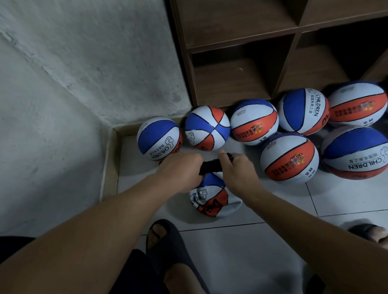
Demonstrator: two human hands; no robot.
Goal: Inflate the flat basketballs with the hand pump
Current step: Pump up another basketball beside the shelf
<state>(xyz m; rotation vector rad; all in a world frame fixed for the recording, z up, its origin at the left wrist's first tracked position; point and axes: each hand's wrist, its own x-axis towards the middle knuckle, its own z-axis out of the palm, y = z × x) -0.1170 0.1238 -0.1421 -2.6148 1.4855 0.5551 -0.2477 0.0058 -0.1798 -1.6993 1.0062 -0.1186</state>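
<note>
A person's two feet in dark slide sandals (170, 246) stood on the white tiled floor (243, 259) at six o'clock, the right one partly cut off by the forearm. Both bare forearms reached forward to centre frame. The left hand (181, 171) curled around one end of a black hand pump (212, 165), and the right hand (237, 169) gripped the other end, fingers wrapped over it; most of the pump was hidden between the hands. Directly below them lay a flat basketball (212, 198), crumpled, in blue, white and orange-red, its printing too folded to read. Beyond, from eleven to three o'clock, round inflated balls (206, 128) in the same colours sat in a cluster; several bore the word "CHILDREN" beside a thumbs-up drawing and Chinese characters too small to read. Further balls at three o'clock were cut off by the frame edge. Behind them at one o'clock stood a brown wooden cubby shelf (295, 36), and a rough white wall (66, 75) filled ten o'clock.
</note>
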